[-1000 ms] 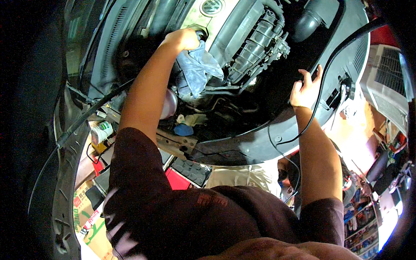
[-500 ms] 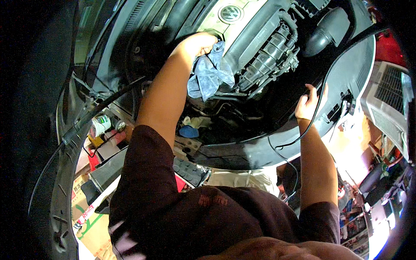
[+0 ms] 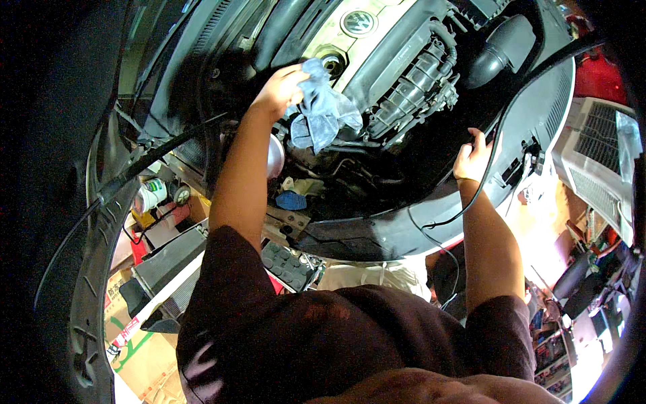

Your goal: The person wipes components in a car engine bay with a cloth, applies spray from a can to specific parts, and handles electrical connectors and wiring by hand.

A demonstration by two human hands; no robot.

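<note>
My left hand (image 3: 282, 91) holds a crumpled blue cloth (image 3: 319, 114) just below and left of an uncovered round opening (image 3: 333, 66) in the pale engine cover (image 3: 323, 37), which carries a round emblem. My right hand (image 3: 474, 155) is at the inner edge of the grey bodywork panel (image 3: 525, 155) on the right, its fingers curled beside a black cable (image 3: 498, 135); what they grip is hidden. Right of the engine cover are ribbed engine parts (image 3: 414, 81).
A thick black air duct (image 3: 501, 50) sits at the upper right. A small blue object (image 3: 291, 199) lies low in the engine bay. Outside are a cardboard box (image 3: 148, 363), a white tub (image 3: 149, 195), a white slatted unit (image 3: 595, 155) and assorted clutter at right.
My left hand and cloth have drawn back from the round opening, now exposed. My right hand sits lower than a second ago, its formerly spread fingers now curled.
</note>
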